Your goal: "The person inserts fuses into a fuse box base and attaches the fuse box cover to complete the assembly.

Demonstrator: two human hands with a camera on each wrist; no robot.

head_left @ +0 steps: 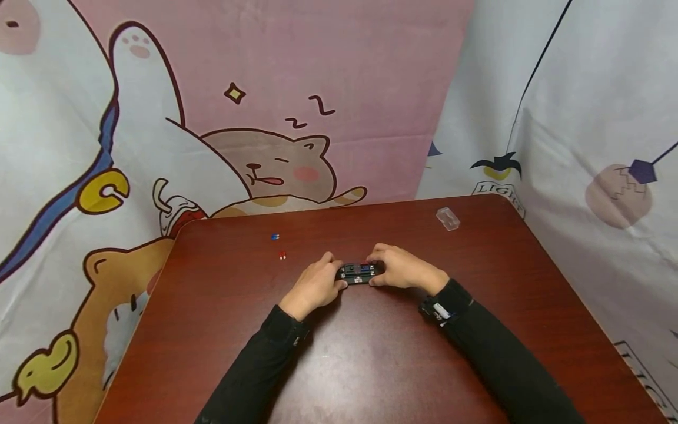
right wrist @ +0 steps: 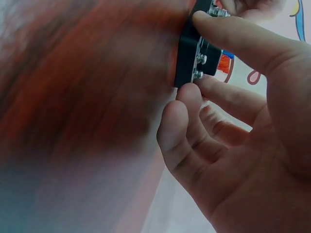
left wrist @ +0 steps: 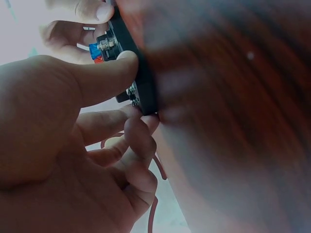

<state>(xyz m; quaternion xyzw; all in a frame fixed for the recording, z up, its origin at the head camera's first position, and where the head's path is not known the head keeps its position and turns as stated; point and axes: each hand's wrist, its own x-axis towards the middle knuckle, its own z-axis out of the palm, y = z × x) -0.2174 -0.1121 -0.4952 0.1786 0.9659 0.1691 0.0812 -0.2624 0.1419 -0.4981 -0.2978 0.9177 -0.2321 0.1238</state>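
A small black fuse block (head_left: 359, 273) with blue and red fuses in it lies on the dark red table (head_left: 371, 353), held between both hands. My left hand (head_left: 316, 285) grips its left end, thumb on the front edge and fingers curled at the end. My right hand (head_left: 401, 267) grips the right end the same way. In the left wrist view the thumb presses the fuse block (left wrist: 141, 82) against the tabletop. In the right wrist view thumb and forefinger pinch the fuse block (right wrist: 192, 53).
A blue fuse (head_left: 275, 237) and a red fuse (head_left: 282, 255) lie loose on the table to the left of the hands. A clear plastic cover (head_left: 448, 218) rests near the far right corner. Cartoon cloths hang behind and beside the table.
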